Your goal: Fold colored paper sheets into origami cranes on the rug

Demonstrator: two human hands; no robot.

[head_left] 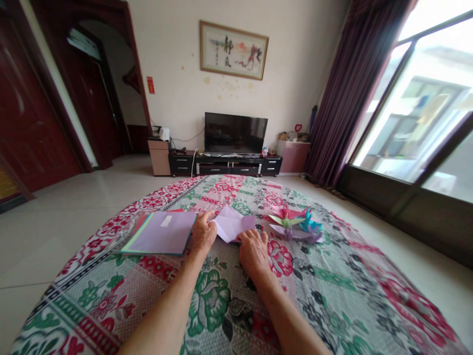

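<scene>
Pale walls stand behind a round table spread with a flowered cloth (347,305). Across the room, a black TV (235,133) rests on a low stand (218,169) whose drawers are shut, so whatever they hold is hidden. Small cabinets flank it: the left one (159,160) bears a white object (164,134), the right one (295,160) a red heart shape (298,128) among small items too blurred to name. Above hangs a gilt frame (234,77) enclosing brush writing and a painting.

On the cloth, near the middle of the table, lies a creased lilac sheet (232,222), between the two hands. At its left corner is the left hand (204,234), thumb and forefinger slightly apart at the tips; I cannot tell whether they pinch the paper. The right hand (254,251) lies at the lower right edge, fingers bent and close together; whether its thumb grips from beneath, I cannot tell.

Just left of the left hand is a stack (158,236) of coloured paper, lilac uppermost, with a white label (166,221). Folded cranes (287,222) in pink, green, turquoise and purple cluster to the right of the sheet.
</scene>
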